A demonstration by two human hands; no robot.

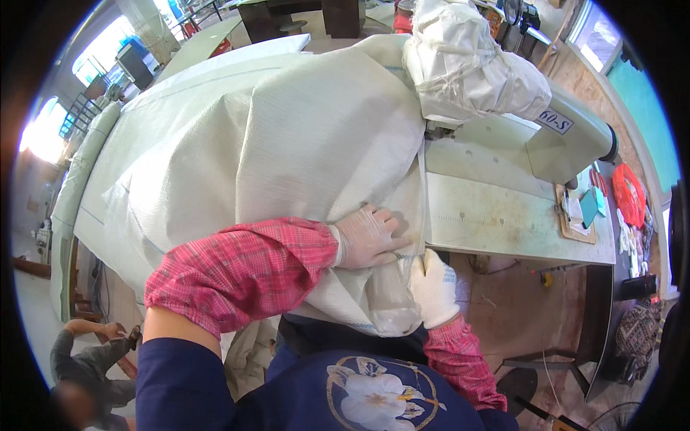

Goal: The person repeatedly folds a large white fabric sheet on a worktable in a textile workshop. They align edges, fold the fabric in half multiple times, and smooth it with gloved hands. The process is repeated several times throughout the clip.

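Across the left and middle of the frame spreads a white woven sheet (323, 136), its folded near edge at lower centre. On that edge the left hand (368, 237), in a thin translucent glove, rests palm down; whether it grips I cannot tell. Just right of it, the right hand (435, 289), in a white knit glove, pinches the sheet's edge. At upper right, a white wrapping (467, 68) encloses part of a machine (571, 147). Near the right edge, a brown board (581, 234) bears papers and a teal piece (589, 207).
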